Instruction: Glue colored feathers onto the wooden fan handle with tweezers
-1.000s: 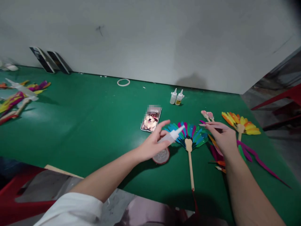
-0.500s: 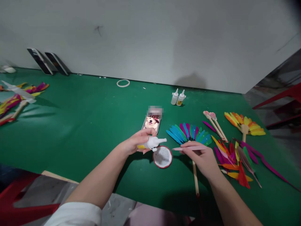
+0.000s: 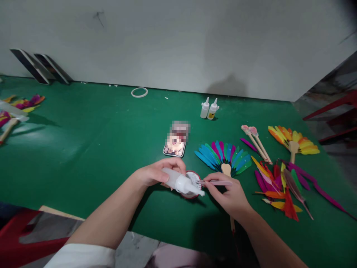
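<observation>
My left hand [image 3: 160, 173] grips a white glue bottle [image 3: 180, 181], tipped with its nozzle pointing right and slightly down over a round, red-rimmed dish [image 3: 192, 195]. Pinched in my right hand [image 3: 227, 191] are pink tweezers [image 3: 220, 182], their tips above the right side of the dish. Behind my right hand lies a fan of blue, green and purple feathers [image 3: 220, 154], its wooden handle partly hidden by the hand. A phone [image 3: 175, 145] rests beyond my left hand.
Two small bottles [image 3: 208, 110] stand near the wall. At the right lie loose feathers [image 3: 279, 190], two pink-topped sticks [image 3: 258, 143] and a yellow-orange feather fan [image 3: 294, 143]. A white ring [image 3: 139, 92] and leaning phones [image 3: 41, 69] are at the back; more feathers [image 3: 22, 104] lie left.
The bottle in my left hand has tipped further, its nozzle now lower and over the dish. My right hand has moved left, bringing the tweezers over the dish. The whole view has shifted slightly.
</observation>
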Motion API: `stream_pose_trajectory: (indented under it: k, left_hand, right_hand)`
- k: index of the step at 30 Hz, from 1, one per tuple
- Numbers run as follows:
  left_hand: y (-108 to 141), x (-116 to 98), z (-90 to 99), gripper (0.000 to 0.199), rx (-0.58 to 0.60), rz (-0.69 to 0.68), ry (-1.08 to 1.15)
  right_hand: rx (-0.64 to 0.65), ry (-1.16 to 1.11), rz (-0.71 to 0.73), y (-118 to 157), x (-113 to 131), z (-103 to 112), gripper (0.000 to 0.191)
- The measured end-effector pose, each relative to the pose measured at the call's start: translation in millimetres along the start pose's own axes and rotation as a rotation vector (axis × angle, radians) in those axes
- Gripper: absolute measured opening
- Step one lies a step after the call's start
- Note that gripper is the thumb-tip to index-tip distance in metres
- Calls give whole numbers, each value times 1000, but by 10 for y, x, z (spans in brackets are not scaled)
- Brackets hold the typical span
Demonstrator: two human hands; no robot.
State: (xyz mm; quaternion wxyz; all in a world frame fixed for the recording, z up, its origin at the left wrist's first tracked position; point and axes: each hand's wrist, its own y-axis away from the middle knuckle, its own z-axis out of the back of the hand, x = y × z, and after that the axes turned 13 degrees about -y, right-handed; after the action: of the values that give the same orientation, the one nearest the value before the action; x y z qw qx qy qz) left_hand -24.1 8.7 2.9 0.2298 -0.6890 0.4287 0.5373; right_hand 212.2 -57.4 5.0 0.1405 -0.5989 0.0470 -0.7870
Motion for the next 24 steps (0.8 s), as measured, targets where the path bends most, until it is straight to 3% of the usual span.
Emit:
stream_pose_trajectory:
  k: [6,11,13,16,21,24]
  left_hand:
    - [-53,-7,25,46,-285,-276,54]
    - [-87,-141,-4,47,-587,-272,61]
    - [-88,-165,-9,47,-653,-257,23]
    - [-86,-160,-14,45,-661,-239,15]
    - [-98,-142,-29,36,-582,-253,211]
    - [-117,-152,-45,33,-565,-265,272]
  right_hand:
    - [-6,13,30,8,-59,8,8]
    - [-21,54,-5,24,-71,26,7]
    - [-28,61,-34,26,-66,25,7]
    - [-48,79,-47,24,-65,15,9]
    - [-34,104,-12,22,-73,14,8]
    - [-116,69,28,28,-61,29,7]
